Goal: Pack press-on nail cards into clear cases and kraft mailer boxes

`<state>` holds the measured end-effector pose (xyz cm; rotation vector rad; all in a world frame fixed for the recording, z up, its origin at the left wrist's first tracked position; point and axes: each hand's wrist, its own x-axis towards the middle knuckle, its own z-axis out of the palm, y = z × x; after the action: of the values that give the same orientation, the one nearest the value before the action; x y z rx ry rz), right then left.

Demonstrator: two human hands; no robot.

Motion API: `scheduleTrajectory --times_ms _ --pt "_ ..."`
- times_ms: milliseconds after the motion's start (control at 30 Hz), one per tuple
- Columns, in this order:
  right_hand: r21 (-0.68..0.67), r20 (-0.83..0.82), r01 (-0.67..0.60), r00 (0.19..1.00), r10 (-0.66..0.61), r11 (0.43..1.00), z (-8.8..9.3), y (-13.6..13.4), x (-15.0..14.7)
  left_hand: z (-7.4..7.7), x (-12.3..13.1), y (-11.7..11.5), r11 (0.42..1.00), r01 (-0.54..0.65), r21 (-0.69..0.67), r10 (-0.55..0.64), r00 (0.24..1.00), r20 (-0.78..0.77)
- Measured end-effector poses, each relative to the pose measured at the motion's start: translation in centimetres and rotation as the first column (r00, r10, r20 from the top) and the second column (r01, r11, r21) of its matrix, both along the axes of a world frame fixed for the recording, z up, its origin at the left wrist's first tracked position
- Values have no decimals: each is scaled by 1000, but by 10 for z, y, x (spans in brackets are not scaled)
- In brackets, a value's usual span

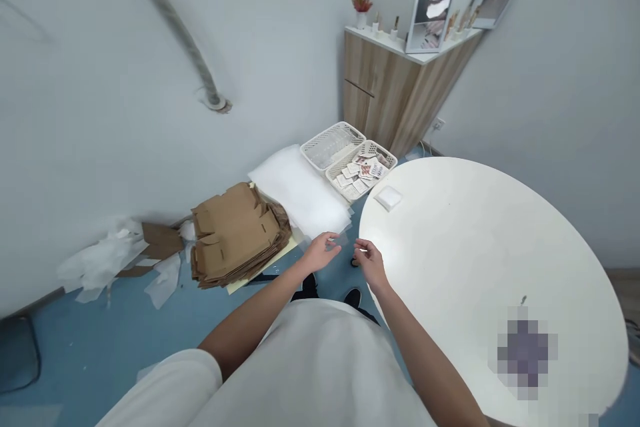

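Note:
My left hand (pixel 323 252) is in the air in front of my body, just off the near corner of a stack of white foam sheets (pixel 305 190). Its fingers are apart and nothing shows in them. My right hand (pixel 371 263) hovers at the left edge of the round white table (pixel 480 247), fingers loosely bent and parted, holding nothing I can see. A small stack of white square sheets or pouches (pixel 389 197) lies on the table beyond the right hand.
Flattened brown cardboard boxes (pixel 235 233) are piled left of the foam sheets. Behind them stand two white baskets, one with printed cards (pixel 367 170), the other basket (pixel 333 145) with clear items. A wooden cabinet (pixel 383 80) fills the corner. Crumpled white wrapping (pixel 107 257) lies along the wall.

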<state>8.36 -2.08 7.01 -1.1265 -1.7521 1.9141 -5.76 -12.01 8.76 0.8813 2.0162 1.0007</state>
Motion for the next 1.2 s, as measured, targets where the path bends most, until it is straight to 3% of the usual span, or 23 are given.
scheduleTrajectory --times_ms 100,167,300,467,700,933,1067,1200 --pt "119 26 -118 993 116 986 2 -14 -19 14 -13 -15 999 -6 54 5 1000 25" --pt "260 55 -196 981 188 945 3 -26 -39 25 -25 -30 998 13 66 -10 999 -40" --pt "539 139 -338 939 315 772 8 -57 -89 39 -58 -77 1000 0 -1 0 961 -276" --pt "699 268 -489 856 443 521 8 -97 -138 31 -98 -141 972 -112 -204 33 935 -354" --pt "751 480 -595 789 383 285 7 -122 -178 16 -124 -188 900 -170 -402 54 957 -284" --pt "708 619 -674 736 273 211 4 -119 -204 -1 -134 -225 904 -193 -380 120 971 -208" --pt "671 654 -712 700 287 207 4 -118 -213 10 -124 -226 904 -158 -396 39 956 -292" --pt "615 654 -748 660 369 248 10 -115 -223 24 -115 -212 897 -124 -424 -45 929 -368"
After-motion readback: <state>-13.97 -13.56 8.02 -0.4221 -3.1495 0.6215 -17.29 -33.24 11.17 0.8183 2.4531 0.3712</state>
